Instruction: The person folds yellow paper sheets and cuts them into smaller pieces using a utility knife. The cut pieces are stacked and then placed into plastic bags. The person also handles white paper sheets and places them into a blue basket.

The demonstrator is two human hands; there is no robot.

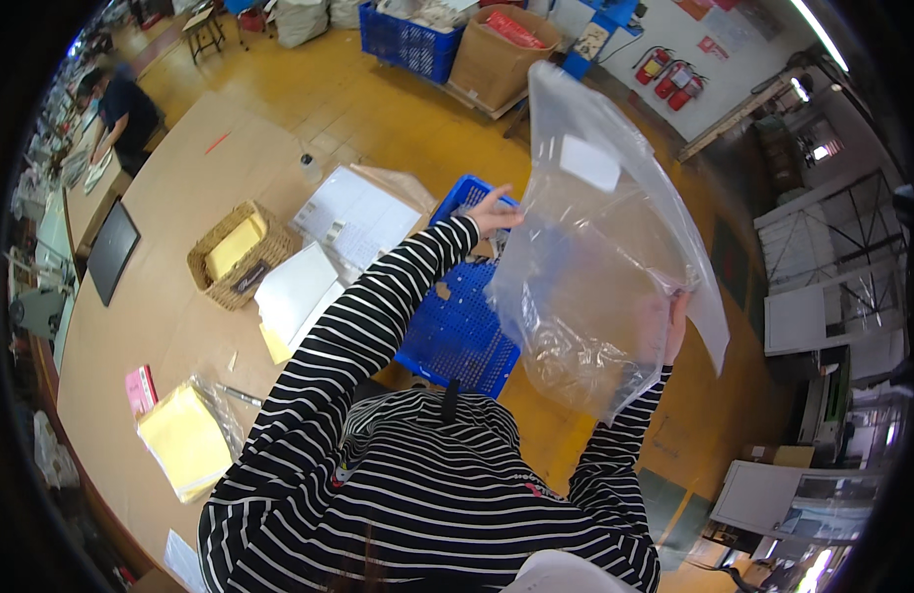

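A large clear plastic bag with a white label is spread in the air at the right, in front of my body. My left hand pinches its left edge, some fingers sticking out. On the other side my right hand grips the bag near its lower right; part of that hand shows only through the film. Below my left hand stands a blue plastic crate, with brown scraps and dark items inside. The bag partly covers the crate's right side.
On the table at left lie a wicker basket of yellow paper, printed sheets, white paper, a bagged yellow stack, a pen and a small bottle. A person works at far left. Cartons stand ahead.
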